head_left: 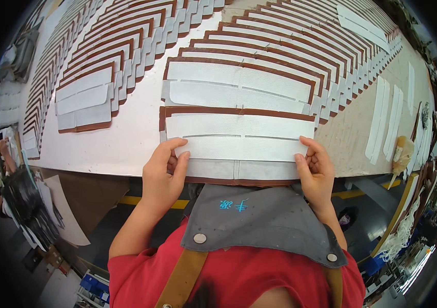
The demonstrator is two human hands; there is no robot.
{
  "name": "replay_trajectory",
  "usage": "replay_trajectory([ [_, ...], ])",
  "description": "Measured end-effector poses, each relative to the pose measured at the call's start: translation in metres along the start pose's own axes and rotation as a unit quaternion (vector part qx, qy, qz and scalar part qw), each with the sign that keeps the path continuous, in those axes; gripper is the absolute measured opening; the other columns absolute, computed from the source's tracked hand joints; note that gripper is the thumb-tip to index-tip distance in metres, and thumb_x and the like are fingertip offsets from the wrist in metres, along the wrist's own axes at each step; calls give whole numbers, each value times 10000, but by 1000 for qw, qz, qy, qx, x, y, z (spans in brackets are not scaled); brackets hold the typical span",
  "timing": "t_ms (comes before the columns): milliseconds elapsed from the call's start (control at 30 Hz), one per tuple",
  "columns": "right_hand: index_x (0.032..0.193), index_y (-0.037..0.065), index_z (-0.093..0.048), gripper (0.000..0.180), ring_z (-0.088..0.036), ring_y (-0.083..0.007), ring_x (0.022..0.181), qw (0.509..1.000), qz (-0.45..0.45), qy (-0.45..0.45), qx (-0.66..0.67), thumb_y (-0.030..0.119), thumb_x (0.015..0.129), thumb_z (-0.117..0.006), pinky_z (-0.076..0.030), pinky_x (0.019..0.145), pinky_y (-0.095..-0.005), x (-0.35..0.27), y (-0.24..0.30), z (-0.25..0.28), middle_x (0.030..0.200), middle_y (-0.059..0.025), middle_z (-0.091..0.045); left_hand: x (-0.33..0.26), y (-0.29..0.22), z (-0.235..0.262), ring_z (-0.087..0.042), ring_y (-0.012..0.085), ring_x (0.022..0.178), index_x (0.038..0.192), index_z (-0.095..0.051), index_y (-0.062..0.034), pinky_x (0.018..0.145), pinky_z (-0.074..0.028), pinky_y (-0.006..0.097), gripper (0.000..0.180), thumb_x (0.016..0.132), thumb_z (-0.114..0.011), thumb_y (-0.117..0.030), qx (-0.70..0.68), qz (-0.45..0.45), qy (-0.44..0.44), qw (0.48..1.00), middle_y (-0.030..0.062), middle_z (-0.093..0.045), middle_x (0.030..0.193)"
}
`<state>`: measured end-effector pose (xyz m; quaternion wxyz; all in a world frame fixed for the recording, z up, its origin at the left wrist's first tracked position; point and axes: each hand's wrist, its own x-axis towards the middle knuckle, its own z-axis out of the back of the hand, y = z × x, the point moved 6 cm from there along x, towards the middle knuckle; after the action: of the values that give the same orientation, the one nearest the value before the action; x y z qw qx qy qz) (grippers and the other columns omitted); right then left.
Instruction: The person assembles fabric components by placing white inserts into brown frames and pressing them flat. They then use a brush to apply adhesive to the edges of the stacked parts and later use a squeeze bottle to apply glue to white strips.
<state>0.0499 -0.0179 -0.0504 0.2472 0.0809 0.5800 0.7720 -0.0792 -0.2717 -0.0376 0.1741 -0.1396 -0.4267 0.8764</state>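
Head view: left hand (163, 174) and right hand (315, 172) each pinch one end of white strip (239, 149), fingers closed on its edges. Strip's long axis runs left-right between hands, over nearest brown leather piece (239, 111) at near edge of worktable (126, 138). Rows of same pieces (280, 56) fan beyond.

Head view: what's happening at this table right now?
A person in a red shirt and grey apron stands at a long worktable. The left hand and right hand each pinch one end of a white strip, holding it over a brown-edged piece at the table's near edge. Beyond it, rows of similar pieces, white strips on brown, lie overlapped. Loose white strips lie to the right.
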Motion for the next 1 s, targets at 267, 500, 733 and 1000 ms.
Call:
replay_trajectory([
  [267,1070,33,-611,287,-377,-57,584,993,27,9,-113,-23,789,-598,-326,523,-188,6,12,-2,696,4,-414,8,-6,-1,-450,132,508,1124,-570,-49,486,-395,252,349,782,-605,13,58,-35,23,997,72,-515,725],
  [500,1076,28,-608,294,-365,-54,578,993,6,14,-118,-23,788,-586,-320,518,-185,7,10,-3,694,6,-411,9,-8,0,-402,107,541,1156,-572,-56,503,-375,225,365,796,-605,-6,66,-19,44,997,34,-432,677],
  [733,1097,28,-600,324,-367,-50,578,994,1,6,-111,-33,780,-588,-326,519,-180,6,11,-2,703,7,-423,13,-9,0,-428,119,527,1154,-572,-66,493,-387,245,368,792,-614,-15,58,-17,52,997,47,-462,680],
  [1000,1165,36,-572,392,-397,-59,558,992,24,6,-123,-30,780,-595,-360,514,-194,8,14,-2,693,0,-445,13,-14,-1,-432,125,518,1145,-578,-61,498,-392,250,368,784,-619,-3,126,-54,41,990,53,-464,661],
])
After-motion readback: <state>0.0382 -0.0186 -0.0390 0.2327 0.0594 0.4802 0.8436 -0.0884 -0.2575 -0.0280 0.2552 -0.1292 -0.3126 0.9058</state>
